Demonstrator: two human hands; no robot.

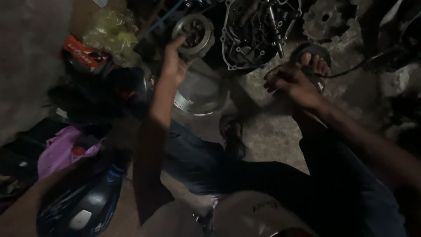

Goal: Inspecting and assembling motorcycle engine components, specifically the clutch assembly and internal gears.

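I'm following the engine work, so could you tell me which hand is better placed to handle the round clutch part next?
Left, probably. The left hand already touches the clutch part beside the open engine case, while the right hand rests apart, near the person's foot.

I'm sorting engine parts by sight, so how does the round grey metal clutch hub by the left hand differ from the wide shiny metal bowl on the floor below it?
The round grey metal clutch hub is smaller, dull and tilted, touched by the left hand. The wide shiny metal bowl is larger, brighter, and rests untouched on the floor. Both are round metal.
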